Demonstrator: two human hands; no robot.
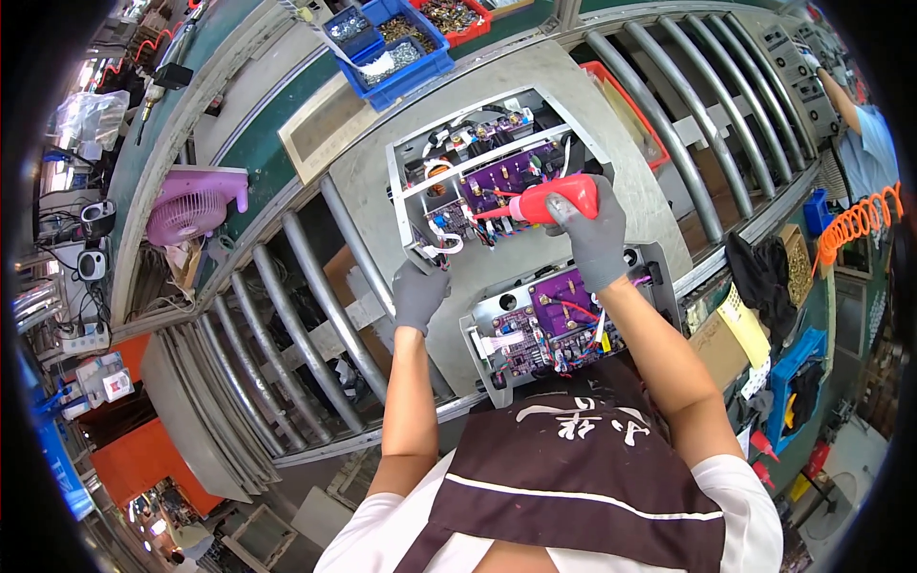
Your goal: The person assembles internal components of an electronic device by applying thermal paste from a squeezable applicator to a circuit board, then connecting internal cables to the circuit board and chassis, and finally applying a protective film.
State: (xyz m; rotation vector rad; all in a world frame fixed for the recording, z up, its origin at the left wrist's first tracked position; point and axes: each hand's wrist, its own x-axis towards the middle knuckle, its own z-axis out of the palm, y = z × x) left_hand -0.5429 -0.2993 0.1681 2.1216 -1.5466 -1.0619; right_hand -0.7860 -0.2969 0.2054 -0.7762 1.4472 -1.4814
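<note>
My gloved right hand (594,234) is wrapped round a red squeeze bottle (540,201). The bottle lies almost level, and its thin red nozzle points left over the wiring inside an open metal chassis (398,196). Whether the tip touches anything is too small to tell. Purple circuit boards (492,181), cables and a copper coil fill this chassis. At its near left corner, my gloved left hand (420,294) has its fingers closed on the metal edge. A second open chassis (478,351), also with purple boards and wires, sits closer to me, below my right wrist.
Both chassis rest on a grey plate (454,329) over a roller conveyor (315,296). Blue bins (406,91) of screws and a red bin stand at the far side. Left is a pink fan (191,205); at far right, another person (864,143) and an orange coiled hose (855,224).
</note>
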